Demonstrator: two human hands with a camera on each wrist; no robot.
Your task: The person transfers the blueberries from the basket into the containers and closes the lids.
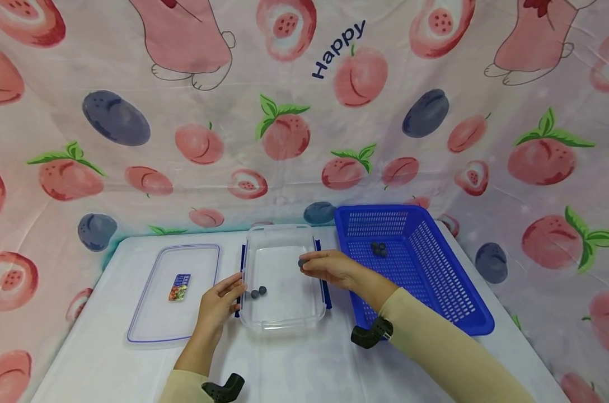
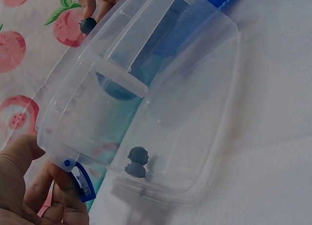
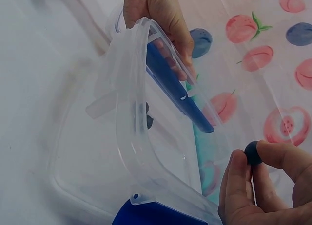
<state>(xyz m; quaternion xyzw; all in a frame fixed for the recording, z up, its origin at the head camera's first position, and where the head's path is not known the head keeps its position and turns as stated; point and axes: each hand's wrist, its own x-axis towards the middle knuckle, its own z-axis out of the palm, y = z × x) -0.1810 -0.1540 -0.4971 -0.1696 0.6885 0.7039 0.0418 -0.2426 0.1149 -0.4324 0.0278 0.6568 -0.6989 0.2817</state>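
A clear plastic container [image 1: 284,319] stands mid-table with two dark blueberries [image 1: 258,292] on its floor, also seen in the left wrist view as blueberries [image 2: 137,161]. My left hand [image 1: 224,299] holds the container's left rim by its blue clip [image 2: 82,182]. My right hand [image 1: 327,267] hovers over the container and pinches one blueberry [image 1: 301,262], [image 3: 252,152] between thumb and fingers. A blue basket [image 1: 410,263] to the right holds a few more blueberries [image 1: 378,248].
The container's clear lid [image 1: 176,291], with a small label, lies flat to the left. A fruit-print cloth [image 1: 304,112] backs the white table [image 1: 304,364]. The basket stands close to the container's right side.
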